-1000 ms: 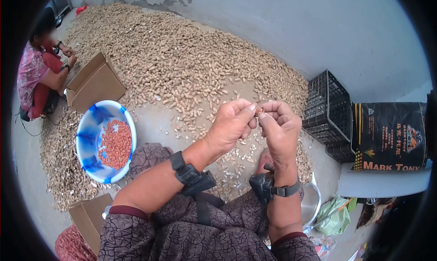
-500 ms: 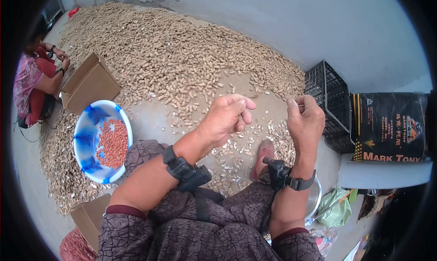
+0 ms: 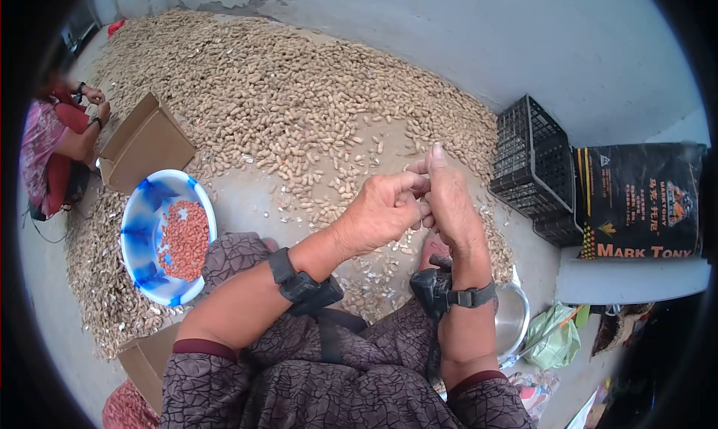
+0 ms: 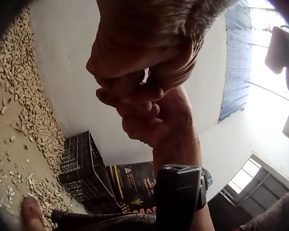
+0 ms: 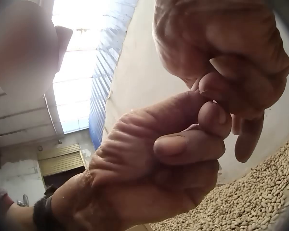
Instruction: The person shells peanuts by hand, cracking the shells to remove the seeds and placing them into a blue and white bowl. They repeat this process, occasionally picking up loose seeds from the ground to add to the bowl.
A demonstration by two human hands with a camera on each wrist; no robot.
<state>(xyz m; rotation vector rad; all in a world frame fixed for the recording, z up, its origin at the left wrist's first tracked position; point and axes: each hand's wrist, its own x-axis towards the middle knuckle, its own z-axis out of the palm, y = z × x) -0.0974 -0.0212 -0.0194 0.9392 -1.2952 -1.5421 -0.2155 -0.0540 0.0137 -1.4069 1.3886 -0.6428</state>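
Had left hand (image 3: 375,213) and right hand (image 3: 454,208) touching, with fingers bent, any grip too hidden to tell, peanuts (image 3: 284,92) on the floor (image 3: 250,201), red nuts (image 3: 188,242) in the bowl (image 3: 140,212), and maybe risked drops from squeezing loosely.

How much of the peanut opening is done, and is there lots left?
Some looks done: reddish shelled peanuts lie in the blue-and-white basin, and broken shells litter the floor. The left hand and right hand meet, but whatever they hold is hidden. Lots looks left: the unshelled pile is far bigger than the basin's heap.
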